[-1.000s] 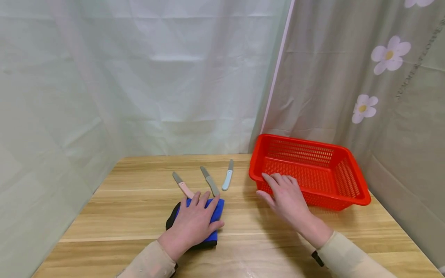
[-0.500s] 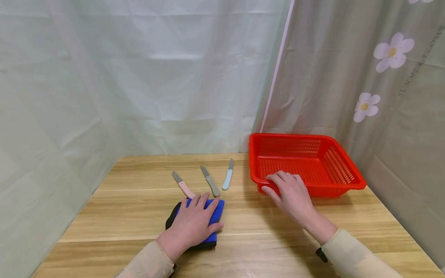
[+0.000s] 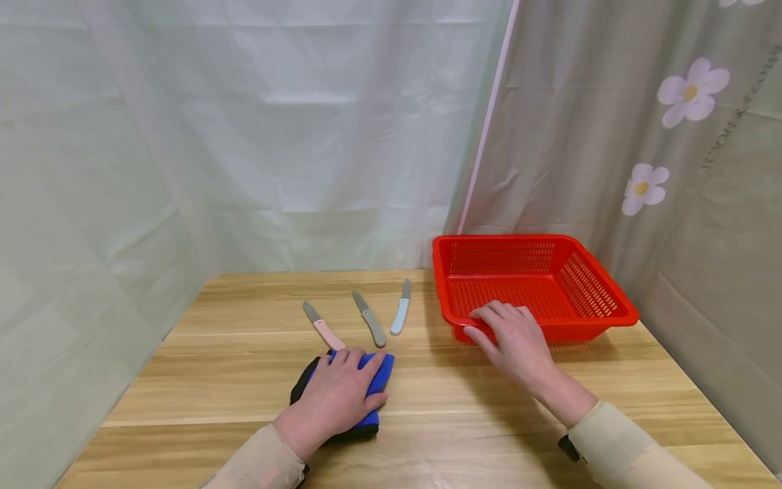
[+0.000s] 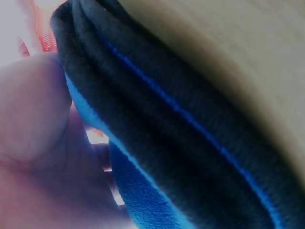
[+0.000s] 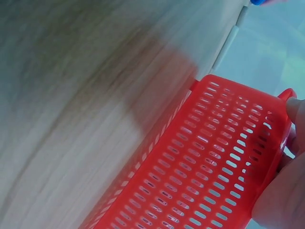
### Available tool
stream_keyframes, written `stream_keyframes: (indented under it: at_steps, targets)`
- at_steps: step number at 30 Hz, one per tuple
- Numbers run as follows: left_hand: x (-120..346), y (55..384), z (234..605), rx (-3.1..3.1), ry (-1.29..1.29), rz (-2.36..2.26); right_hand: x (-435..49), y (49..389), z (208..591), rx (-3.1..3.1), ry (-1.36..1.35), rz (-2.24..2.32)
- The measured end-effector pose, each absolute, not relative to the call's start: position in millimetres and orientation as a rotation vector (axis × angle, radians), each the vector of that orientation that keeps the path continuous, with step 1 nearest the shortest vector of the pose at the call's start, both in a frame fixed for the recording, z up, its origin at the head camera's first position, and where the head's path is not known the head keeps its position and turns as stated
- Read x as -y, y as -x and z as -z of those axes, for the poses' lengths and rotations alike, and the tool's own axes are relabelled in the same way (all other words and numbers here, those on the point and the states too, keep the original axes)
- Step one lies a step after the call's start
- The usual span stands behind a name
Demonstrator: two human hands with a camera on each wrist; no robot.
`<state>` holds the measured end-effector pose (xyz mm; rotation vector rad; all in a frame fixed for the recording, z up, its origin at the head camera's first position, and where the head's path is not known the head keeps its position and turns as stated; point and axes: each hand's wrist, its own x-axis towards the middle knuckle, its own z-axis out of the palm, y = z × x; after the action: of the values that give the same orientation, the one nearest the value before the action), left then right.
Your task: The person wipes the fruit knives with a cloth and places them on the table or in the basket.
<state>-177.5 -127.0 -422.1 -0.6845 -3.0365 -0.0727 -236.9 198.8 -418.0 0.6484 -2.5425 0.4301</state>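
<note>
- left hand (image 3: 338,397): fingers loosely spread on cloth (image 3: 382,375); forward push may nudge pink knife (image 3: 328,334).
- right hand (image 3: 519,345): fingers grip basket (image 3: 574,331) by rim; hard pull may tip it.

And the near edge of the table (image 3: 232,380) is cut off below the head view, both near corners with it! The left hand (image 3: 336,397) masks the middle of the blue cloth (image 3: 381,377), and whether the pink-handled knife (image 3: 327,334) touches it is too close to call. Towards the table's right edge, the right hand (image 3: 516,343) covers a stretch of near rim on the red basket (image 3: 589,322). The right wrist view chops that basket at the bottom; the left wrist view blurs the tabletop. Both sleeves (image 3: 629,441) run out of frame.
</note>
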Motion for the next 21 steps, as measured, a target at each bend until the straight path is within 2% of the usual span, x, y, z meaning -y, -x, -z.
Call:
stream_keyframes:
  at_steps: [21]
  targets:
    - [130.7,180.4,425.8,2.908,0.778,0.024,-199.8,232.5,412.3,2.544,-0.678,-0.505]
